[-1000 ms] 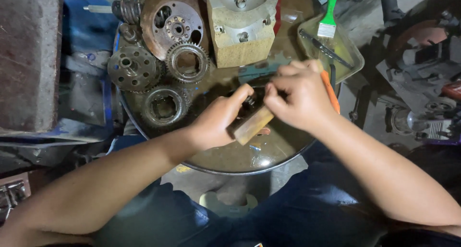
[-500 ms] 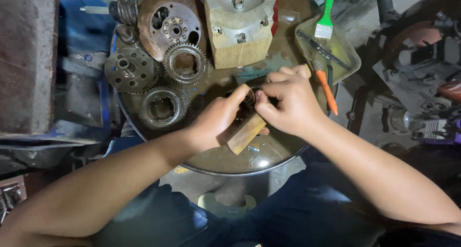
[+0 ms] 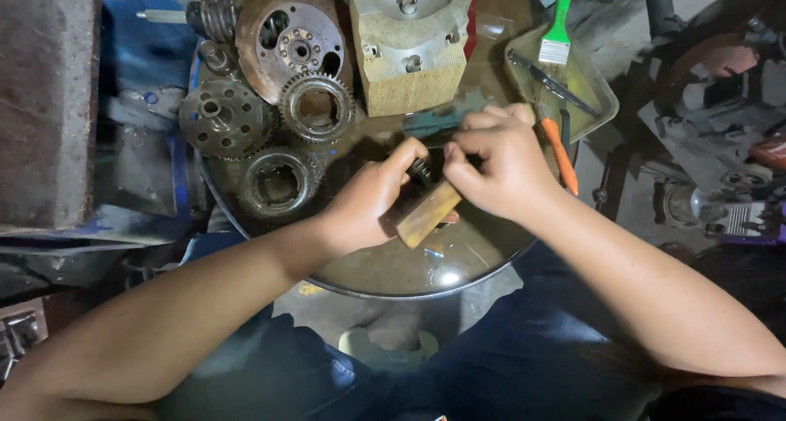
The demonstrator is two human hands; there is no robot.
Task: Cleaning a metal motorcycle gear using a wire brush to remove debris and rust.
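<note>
Two bare arms reach in from the bottom and meet in the middle of a round, shiny metal tabletop (image 3: 458, 265). The left hand (image 3: 368, 200) curls its fingers around one small block of wood (image 3: 428, 215), pale brown and flat-sided. The right hand (image 3: 499, 163) bends over from the other side, and its fingertips pinch one small dark toothed part (image 3: 422, 171) that sits between both hands, just above the block. Past the hands lie three round gears (image 3: 319, 106), grey and rusty, with bumpy teeth, and one big rusty disc (image 3: 291, 40) with holes. One chunky tan block (image 3: 409, 40) stands behind them. Off to the right is one clear tray (image 3: 598, 101) holding one green-handled brush (image 3: 559, 24), and one orange-handled tool (image 3: 561, 155) lies beside it.
</note>
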